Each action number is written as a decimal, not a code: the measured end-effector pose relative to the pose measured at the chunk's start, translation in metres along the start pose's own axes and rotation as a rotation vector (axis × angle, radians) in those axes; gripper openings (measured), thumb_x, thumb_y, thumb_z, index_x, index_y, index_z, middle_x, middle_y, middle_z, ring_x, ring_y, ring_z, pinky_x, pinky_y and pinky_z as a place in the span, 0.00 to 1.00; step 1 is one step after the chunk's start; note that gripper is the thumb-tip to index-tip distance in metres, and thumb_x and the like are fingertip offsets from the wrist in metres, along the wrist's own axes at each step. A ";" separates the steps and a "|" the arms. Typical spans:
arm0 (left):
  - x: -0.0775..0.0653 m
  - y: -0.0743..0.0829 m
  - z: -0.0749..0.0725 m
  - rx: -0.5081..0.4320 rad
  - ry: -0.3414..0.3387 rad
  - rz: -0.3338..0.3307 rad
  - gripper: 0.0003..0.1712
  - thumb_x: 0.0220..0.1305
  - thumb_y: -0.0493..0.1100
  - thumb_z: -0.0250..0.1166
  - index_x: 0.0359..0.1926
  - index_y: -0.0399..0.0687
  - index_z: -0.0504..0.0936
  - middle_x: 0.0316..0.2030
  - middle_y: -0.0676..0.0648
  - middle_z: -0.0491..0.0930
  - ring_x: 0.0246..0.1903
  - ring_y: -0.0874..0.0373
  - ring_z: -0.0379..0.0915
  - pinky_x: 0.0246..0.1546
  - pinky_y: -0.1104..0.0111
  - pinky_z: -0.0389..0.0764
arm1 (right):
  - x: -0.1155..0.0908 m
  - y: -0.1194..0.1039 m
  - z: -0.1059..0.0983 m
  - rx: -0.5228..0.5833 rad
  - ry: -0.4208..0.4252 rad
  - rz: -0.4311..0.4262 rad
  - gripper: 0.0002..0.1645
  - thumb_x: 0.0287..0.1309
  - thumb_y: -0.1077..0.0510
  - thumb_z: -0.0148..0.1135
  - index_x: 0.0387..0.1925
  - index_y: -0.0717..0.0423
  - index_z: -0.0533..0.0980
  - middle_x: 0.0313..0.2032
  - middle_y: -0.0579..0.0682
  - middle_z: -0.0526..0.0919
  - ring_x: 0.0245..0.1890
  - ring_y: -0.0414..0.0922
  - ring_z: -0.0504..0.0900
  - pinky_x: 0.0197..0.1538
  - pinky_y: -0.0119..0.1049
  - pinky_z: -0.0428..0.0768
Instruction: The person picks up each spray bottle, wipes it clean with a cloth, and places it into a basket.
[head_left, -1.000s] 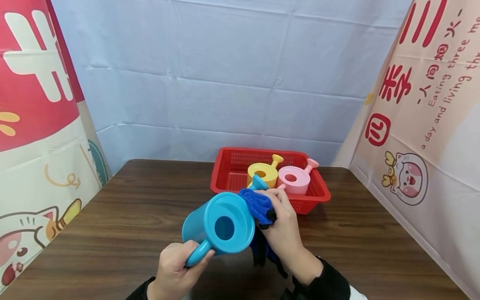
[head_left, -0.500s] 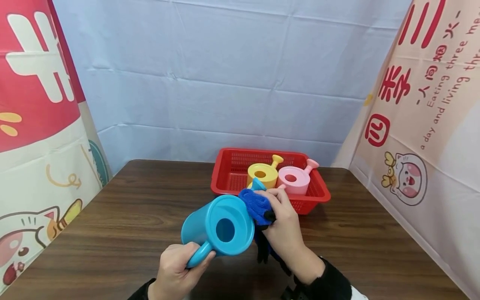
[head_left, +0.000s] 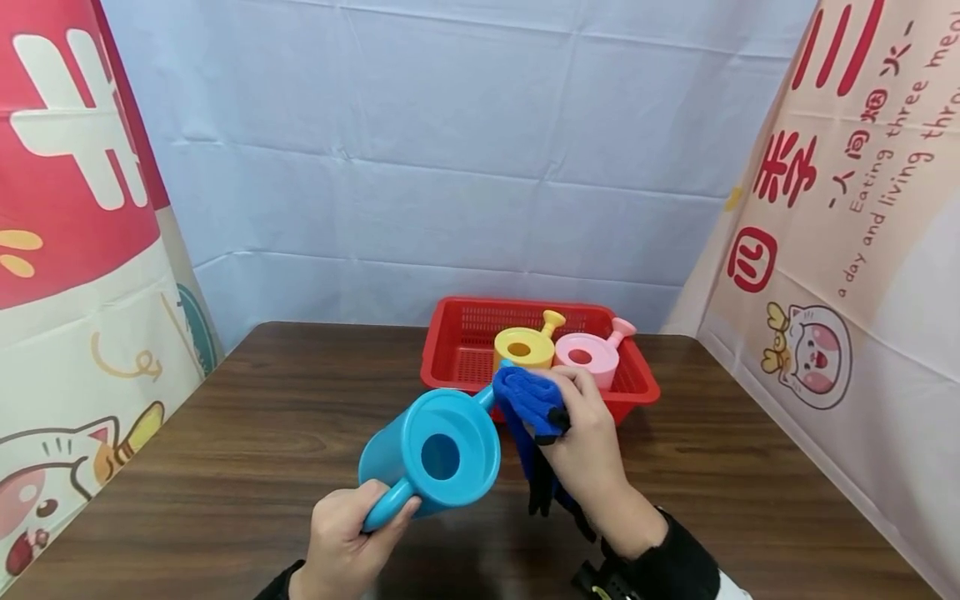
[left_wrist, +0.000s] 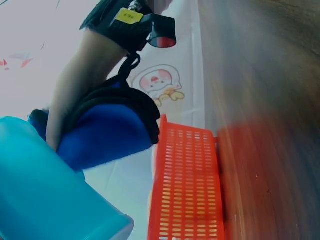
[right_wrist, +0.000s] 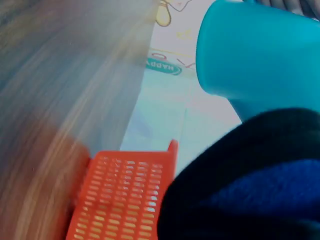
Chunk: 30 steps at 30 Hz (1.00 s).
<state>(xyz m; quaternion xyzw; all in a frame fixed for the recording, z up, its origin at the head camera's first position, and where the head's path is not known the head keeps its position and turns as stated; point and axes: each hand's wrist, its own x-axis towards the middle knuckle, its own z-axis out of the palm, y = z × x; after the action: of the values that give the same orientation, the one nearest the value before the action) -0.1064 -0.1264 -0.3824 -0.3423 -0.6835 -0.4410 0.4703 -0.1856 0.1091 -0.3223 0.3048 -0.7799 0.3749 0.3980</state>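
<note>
A light blue watering can is held up in front of me, tilted so its round top opening faces me. My left hand grips its handle. My right hand holds a dark blue cloth with black edging, bunched over the end of the can's spout. The cloth's lower part hangs below the hand, and it hides most of the spout's tip. In the left wrist view the cloth lies beyond the can's body; the right wrist view shows the can above the cloth's black edge.
Toward the back of the brown wooden table stands a red perforated basket. Inside it are a yellow watering can and a pink watering can, side by side. Printed and pale blue cloth sheets surround the table.
My right hand has slid the cloth outward along the spout, up and to the right, so it covers the tip and bares the spout's base. The can has shifted slightly left.
</note>
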 end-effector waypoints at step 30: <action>0.009 0.007 -0.005 -0.078 -0.137 0.134 0.21 0.65 0.46 0.59 0.18 0.48 0.63 0.13 0.55 0.54 0.11 0.70 0.54 0.17 0.87 0.59 | 0.011 0.023 -0.018 0.214 -0.214 0.411 0.21 0.57 0.54 0.64 0.49 0.61 0.73 0.42 0.55 0.81 0.36 0.49 0.79 0.41 0.45 0.79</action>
<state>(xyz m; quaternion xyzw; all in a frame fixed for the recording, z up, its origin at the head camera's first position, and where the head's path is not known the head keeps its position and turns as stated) -0.1017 -0.1276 -0.3707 -0.4346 -0.6718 -0.4103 0.4374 -0.2020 0.1345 -0.3138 0.2183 -0.8190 0.4940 0.1938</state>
